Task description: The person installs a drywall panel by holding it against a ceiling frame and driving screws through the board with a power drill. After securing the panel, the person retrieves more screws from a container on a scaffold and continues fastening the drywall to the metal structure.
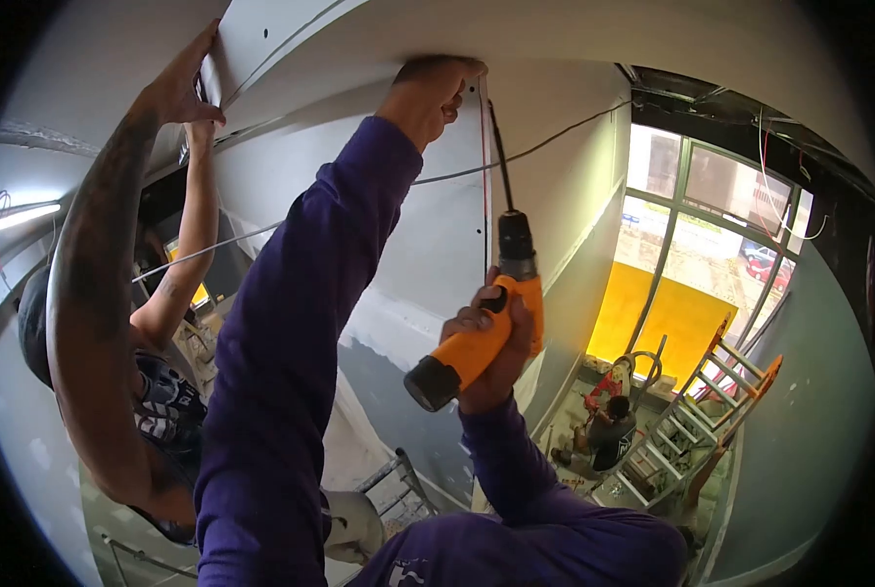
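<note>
Cordless drill (477, 352), orange and black, held nearly upright; long dark bit (501, 157) pointed upward near dark-spotted edge of pale panel (437, 235).

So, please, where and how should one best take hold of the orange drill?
Probably by the orange handle, coming from below, where the right hand grips now. The handle angles off the body towards the black end, leaving a length to close around. The long bit points up, so this side likely avoids it.

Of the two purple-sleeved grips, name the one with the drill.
The right grip, lower down and wrapped around the orange drill; the left grip is raised higher, without a drill.
</note>
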{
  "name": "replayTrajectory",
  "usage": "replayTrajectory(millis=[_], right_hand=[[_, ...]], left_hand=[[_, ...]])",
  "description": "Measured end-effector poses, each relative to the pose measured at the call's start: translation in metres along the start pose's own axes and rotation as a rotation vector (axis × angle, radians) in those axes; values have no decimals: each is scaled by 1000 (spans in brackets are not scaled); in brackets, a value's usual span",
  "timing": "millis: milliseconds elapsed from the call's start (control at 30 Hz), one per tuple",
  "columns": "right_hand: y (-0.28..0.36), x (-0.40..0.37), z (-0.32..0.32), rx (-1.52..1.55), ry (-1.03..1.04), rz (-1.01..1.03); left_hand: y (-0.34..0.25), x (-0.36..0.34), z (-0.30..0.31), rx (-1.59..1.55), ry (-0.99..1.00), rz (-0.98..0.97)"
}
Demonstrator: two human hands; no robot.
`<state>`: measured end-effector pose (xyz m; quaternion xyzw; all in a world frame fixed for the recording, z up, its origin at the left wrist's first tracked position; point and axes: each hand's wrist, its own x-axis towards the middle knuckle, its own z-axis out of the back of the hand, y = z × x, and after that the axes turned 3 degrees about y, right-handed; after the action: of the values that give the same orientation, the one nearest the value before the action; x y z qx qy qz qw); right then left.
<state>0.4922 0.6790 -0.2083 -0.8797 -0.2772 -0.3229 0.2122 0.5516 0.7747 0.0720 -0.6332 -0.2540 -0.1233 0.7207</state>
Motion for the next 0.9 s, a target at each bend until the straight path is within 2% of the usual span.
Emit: replayTrajectory(millis=[100,233,333,433,533,600,633,767,900], right_hand=[[6,-20,-6,-24,17,36],[12,-36,-13,-296,34,175],[15,-54,-19,-554,-77,285],[21,-78,-17,-775,-66,251],[11,-92,-25,-814,-135,285],[7,-103,-25,-854,-203,265],[5,-107,-21,-900,-231,257],[-2,-114,-25,-1111,-283,251],[-5,-117,-28,-1174,-255,250]], left_hand=[[1,-2,-1,44,-2,26],[3,-17,-7,148,28,43],[24,-51,-11,-180,79,-27],[45,-104,-24,-578,37,-19],[76,-131,-28,-776,-57,-29],[78,-150,-31,-826,-168,-51],[81,-155,-27,-836,-155,-98],[81,-162,-12,-805,-252,-91],[73,-166,-4,-715,-226,-91]])
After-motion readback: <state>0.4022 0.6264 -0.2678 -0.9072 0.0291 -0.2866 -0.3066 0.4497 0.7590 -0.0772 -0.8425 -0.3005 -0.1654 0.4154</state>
